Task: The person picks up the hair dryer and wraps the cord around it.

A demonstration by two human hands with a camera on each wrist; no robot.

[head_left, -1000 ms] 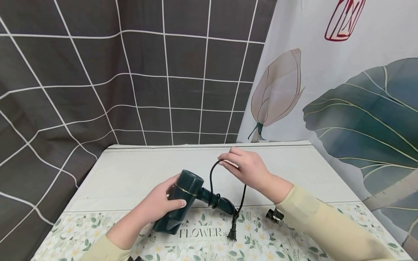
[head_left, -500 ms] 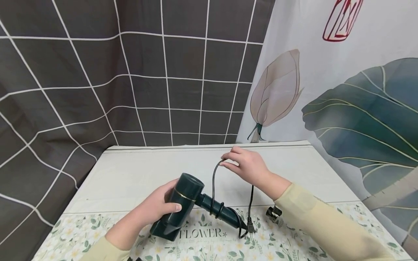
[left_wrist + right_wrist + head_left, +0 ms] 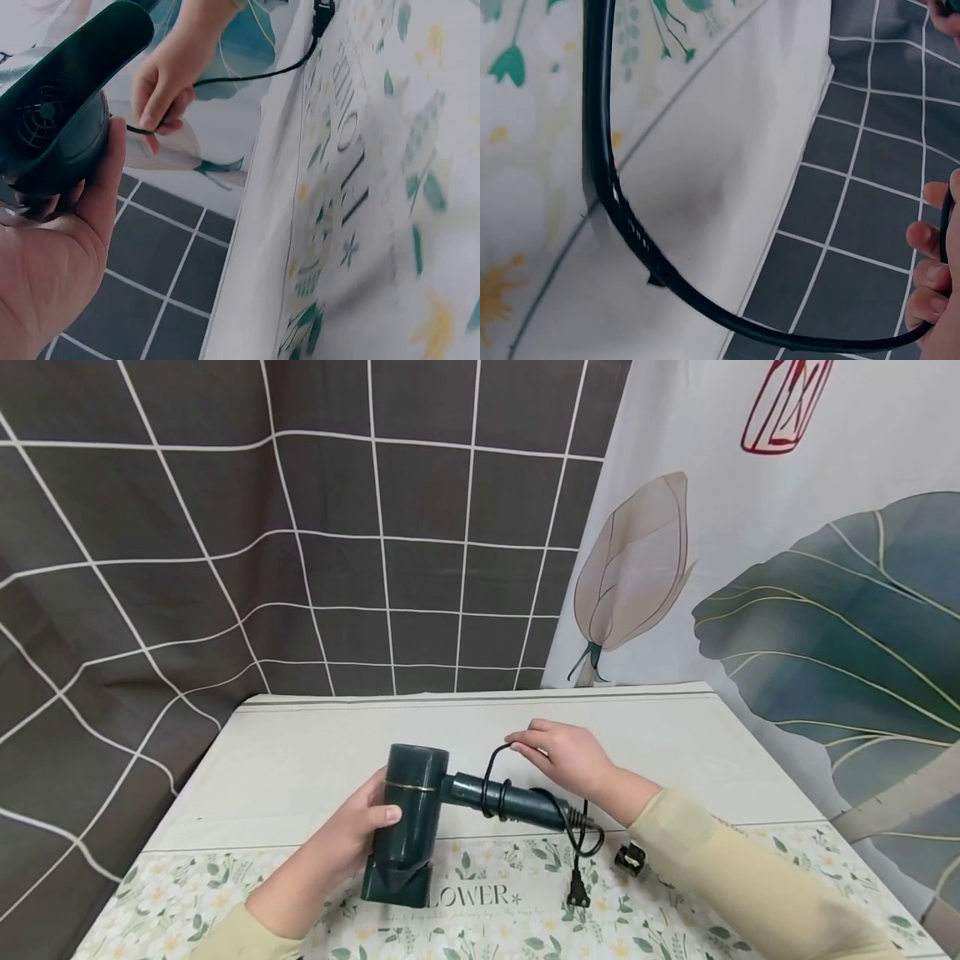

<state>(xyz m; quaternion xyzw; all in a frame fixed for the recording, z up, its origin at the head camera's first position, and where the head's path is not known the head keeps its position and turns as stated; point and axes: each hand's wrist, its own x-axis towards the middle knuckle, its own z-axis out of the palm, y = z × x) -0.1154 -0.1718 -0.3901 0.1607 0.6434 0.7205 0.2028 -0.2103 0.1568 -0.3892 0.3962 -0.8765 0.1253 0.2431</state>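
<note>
My left hand [image 3: 348, 835] grips the barrel of a dark green hair dryer [image 3: 416, 827], its thumb lying across the near side. The handle [image 3: 525, 804] points right, with turns of black power cord [image 3: 503, 799] round it. Above the handle my right hand [image 3: 566, 760] pinches the cord between thumb and fingers. Below that hand the two-pronged plug [image 3: 577, 892] hangs from the cord over the flowered cloth. The left wrist view shows the dryer's grille [image 3: 46, 112] and flat nozzle close up. A curve of the cord [image 3: 705, 307] runs to the fingers in the right wrist view.
A table [image 3: 315, 760] carries a white cloth with a flowered strip and printed lettering along the front. Below the right sleeve [image 3: 735, 860] is a small black object [image 3: 630, 858]. A dark grid curtain [image 3: 420, 527] and a leaf-patterned curtain [image 3: 832, 635] hang behind.
The dryer has turned, so its barrel is more upright and its handle nearer level. More cord is drawn off the handle, and the plug now dangles free. My right hand has lowered slightly.
</note>
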